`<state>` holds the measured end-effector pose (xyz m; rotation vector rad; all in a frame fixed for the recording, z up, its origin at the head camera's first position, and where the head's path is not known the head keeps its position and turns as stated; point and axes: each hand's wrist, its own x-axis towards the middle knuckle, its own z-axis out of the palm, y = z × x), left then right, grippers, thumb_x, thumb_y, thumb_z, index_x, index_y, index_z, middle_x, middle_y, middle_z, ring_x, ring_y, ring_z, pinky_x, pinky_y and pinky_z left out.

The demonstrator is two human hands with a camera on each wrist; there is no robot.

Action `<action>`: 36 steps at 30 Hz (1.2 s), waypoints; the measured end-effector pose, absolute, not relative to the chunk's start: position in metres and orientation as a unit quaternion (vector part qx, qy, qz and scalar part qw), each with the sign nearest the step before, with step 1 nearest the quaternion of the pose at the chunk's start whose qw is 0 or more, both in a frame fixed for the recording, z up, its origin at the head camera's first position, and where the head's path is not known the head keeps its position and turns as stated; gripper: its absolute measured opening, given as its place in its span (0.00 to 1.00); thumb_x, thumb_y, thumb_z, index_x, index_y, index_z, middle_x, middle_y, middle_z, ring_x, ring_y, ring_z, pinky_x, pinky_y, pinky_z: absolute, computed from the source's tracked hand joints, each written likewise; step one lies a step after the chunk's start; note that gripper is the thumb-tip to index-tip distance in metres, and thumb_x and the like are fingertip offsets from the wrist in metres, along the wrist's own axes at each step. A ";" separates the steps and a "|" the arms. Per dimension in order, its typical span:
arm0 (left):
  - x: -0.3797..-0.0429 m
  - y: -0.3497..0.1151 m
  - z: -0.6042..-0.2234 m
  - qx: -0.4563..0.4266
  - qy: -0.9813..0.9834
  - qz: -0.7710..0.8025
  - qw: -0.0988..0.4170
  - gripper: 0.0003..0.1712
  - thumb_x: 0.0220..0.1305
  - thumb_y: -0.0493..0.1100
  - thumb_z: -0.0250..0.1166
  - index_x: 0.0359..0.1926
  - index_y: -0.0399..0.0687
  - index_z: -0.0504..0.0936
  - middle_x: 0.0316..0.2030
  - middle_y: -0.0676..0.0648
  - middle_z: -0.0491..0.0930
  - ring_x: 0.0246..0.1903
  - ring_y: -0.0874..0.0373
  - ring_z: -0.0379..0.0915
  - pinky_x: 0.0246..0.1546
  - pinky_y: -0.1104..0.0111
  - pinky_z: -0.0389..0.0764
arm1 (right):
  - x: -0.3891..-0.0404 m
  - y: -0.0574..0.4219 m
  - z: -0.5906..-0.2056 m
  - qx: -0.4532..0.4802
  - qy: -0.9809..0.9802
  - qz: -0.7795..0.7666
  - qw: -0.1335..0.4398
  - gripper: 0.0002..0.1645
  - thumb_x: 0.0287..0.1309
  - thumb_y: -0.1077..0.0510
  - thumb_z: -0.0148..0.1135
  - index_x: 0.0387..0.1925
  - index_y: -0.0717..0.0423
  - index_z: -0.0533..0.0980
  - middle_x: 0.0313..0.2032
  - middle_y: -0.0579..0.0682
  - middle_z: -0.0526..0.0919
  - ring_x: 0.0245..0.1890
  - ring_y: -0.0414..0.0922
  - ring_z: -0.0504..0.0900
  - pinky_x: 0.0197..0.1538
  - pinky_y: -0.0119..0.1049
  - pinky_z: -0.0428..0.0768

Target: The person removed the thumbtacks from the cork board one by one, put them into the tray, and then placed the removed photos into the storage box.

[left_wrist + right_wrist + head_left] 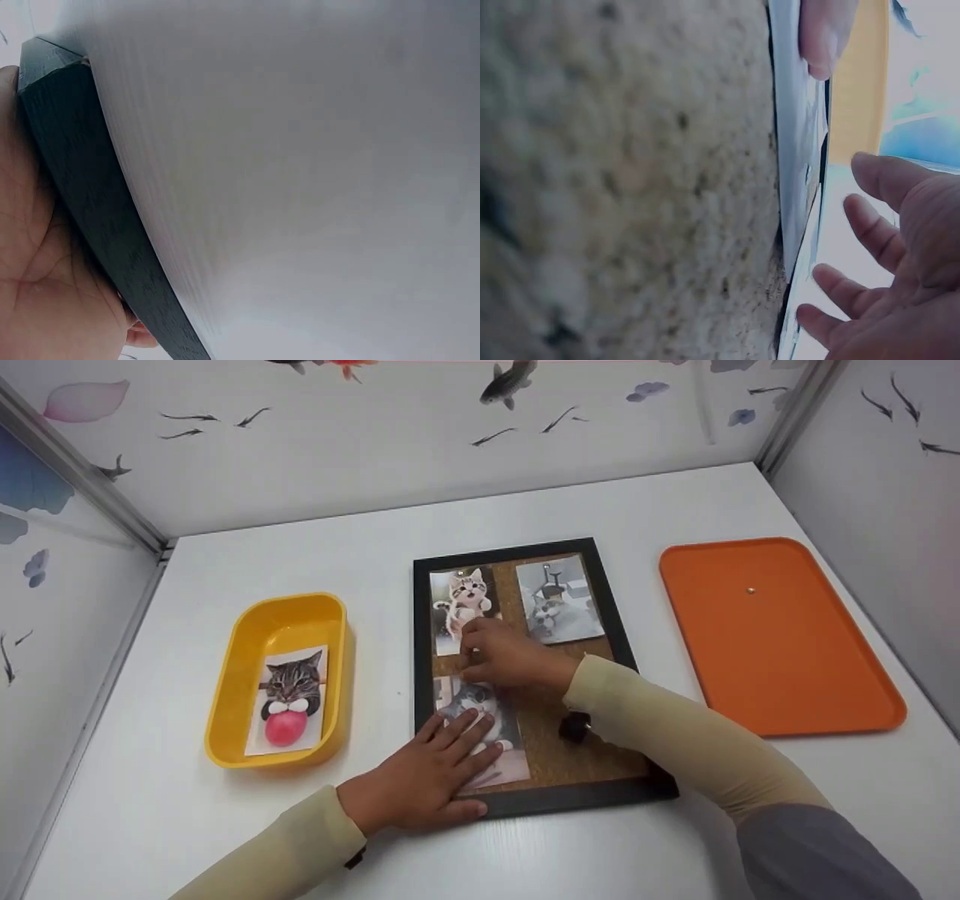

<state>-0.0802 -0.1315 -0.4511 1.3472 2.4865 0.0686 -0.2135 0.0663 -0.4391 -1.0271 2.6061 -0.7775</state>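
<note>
My left hand lies flat with fingers spread over a grey cat photo at the lower left of a cork board. In the left wrist view its palm is against the board's black frame. My right hand bends over that photo's top edge, fingers pointing left, below a kitten photo. Its thumb and index finger come close together in the right wrist view; I cannot tell whether anything small is between them. Another cat photo lies at the board's upper right.
At left, a yellow bin holds a photo of a tabby with a pink ball. An orange tray on the right bears one small shiny tack. Printed white walls enclose the white table at the back and sides.
</note>
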 end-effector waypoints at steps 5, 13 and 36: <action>-0.080 -0.132 -0.453 0.474 0.868 0.027 0.148 0.44 0.72 0.73 0.33 0.79 0.59 0.44 0.79 0.47 0.33 0.76 0.49 0.24 0.71 0.44 0.39 | -0.210 0.064 -0.443 -0.344 0.899 -0.237 0.130 0.07 0.60 0.54 0.68 0.34 0.53 0.79 0.57 0.53 0.75 0.57 0.49 0.72 0.60 0.46 0.70; -0.080 -0.132 -0.453 0.474 0.867 0.032 0.149 0.43 0.72 0.73 0.33 0.79 0.59 0.44 0.79 0.48 0.33 0.77 0.49 0.25 0.72 0.44 0.39 | -0.208 0.061 -0.448 -0.323 0.915 -0.199 0.137 0.07 0.60 0.51 0.67 0.36 0.48 0.78 0.67 0.53 0.66 0.69 0.51 0.62 0.67 0.55 0.59; -0.080 -0.133 -0.455 0.470 0.868 0.035 0.155 0.43 0.72 0.73 0.33 0.79 0.60 0.43 0.79 0.49 0.32 0.76 0.50 0.23 0.71 0.44 0.39 | -0.204 0.062 -0.451 -0.318 0.915 -0.204 0.142 0.08 0.62 0.49 0.65 0.36 0.46 0.75 0.69 0.51 0.63 0.72 0.51 0.56 0.66 0.63 0.51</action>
